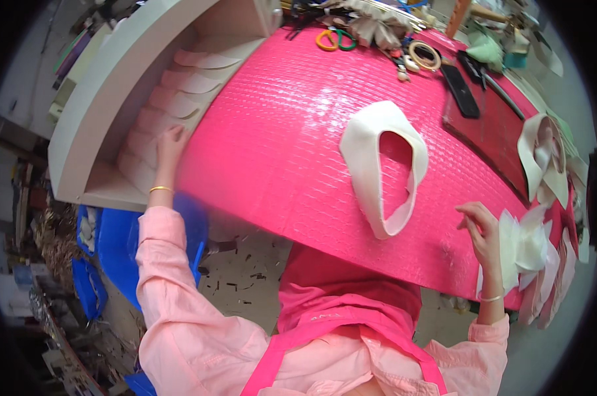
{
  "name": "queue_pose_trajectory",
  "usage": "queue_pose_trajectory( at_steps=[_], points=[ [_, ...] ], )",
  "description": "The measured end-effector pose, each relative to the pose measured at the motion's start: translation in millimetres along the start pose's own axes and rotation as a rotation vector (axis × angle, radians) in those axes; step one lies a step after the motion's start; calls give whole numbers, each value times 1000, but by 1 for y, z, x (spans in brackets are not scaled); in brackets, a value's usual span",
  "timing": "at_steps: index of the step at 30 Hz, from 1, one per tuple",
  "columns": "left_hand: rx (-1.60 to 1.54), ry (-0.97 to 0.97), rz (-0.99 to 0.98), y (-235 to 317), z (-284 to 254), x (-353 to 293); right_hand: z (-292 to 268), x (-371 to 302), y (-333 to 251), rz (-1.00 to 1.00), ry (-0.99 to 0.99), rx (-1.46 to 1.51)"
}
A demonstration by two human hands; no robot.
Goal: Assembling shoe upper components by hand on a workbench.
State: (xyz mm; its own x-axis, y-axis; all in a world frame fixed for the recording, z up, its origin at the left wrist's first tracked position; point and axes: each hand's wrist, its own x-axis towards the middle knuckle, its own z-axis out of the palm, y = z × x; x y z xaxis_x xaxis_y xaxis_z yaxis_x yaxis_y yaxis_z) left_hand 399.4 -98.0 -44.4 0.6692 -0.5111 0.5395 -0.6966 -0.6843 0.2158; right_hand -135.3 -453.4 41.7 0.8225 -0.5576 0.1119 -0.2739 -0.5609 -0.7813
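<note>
My left hand (pixel 171 146) reaches into the pale box at the left, its fingers drawn together over a row of curved, pale pink pieces (pixel 173 102). Whatever those fingertips hold, if anything, is hidden. Above the mat's right front my right hand (pixel 482 231) hangs with loosely bent fingers, parted and holding nothing. Beside it sits a bundle of white, leaf-shaped pieces (pixel 529 247). Between my hands a white ring-shaped piece (pixel 364 155), apparently fabric or leather, lies on the pink mat (pixel 279 132), touched by neither hand.
The pale open-fronted box (pixel 100 105) walls off the left side. At the back are scissors with orange and green handles (pixel 335 41), a tape roll (pixel 425 55) and a black phone-like slab (pixel 460 91). More white loops (pixel 542 148) hang at the right edge. A blue chair (pixel 124 257) stands below left.
</note>
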Motion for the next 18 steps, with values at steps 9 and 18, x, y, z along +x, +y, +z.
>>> queue_pose_trajectory(
  at_steps=[9, 18],
  points=[
    [55, 256, -171, 10, -4, 11, 8, 1, -4, -11, -91, -48],
    [227, 323, -188, 19, -61, 44, 32, 22, -62, -84, -190, -76]
  ],
)
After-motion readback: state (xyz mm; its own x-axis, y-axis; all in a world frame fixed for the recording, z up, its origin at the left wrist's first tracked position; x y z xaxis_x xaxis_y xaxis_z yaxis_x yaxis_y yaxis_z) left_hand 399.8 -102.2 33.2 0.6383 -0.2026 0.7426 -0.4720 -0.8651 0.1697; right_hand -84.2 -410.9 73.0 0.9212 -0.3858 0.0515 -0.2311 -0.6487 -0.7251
